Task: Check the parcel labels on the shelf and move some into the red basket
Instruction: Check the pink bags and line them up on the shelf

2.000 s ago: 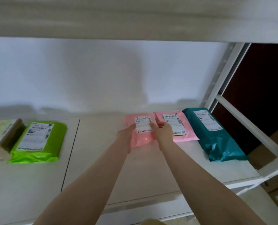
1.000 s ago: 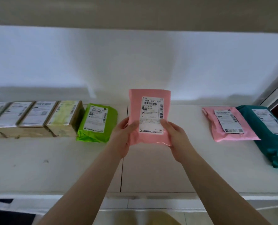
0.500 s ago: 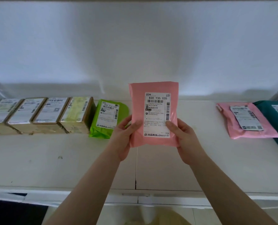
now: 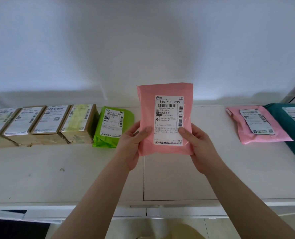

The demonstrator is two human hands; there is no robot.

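Note:
A pink parcel [image 4: 147, 107] is held upright above the white shelf [image 4: 74, 173], its white label reading "830 Y35 035" facing me. My left hand [image 4: 132, 145] grips its lower left edge and my right hand [image 4: 198, 149] grips its lower right edge. On the shelf lie a green parcel [image 4: 113, 126] just left of my hands, a second pink parcel [image 4: 257, 125] to the right, and a teal parcel [image 4: 293, 128] at the far right. The red basket is out of view.
Several brown cardboard boxes [image 4: 45, 125] with labels stand in a row on the shelf's left. A white wall [image 4: 143, 49] backs the shelf. The shelf's front edge [image 4: 143, 204] runs below my forearms, with floor beneath.
Both hands lifted the pink parcel off the shelf and raised it upright toward me. The view swung left, bringing the boxes into sight.

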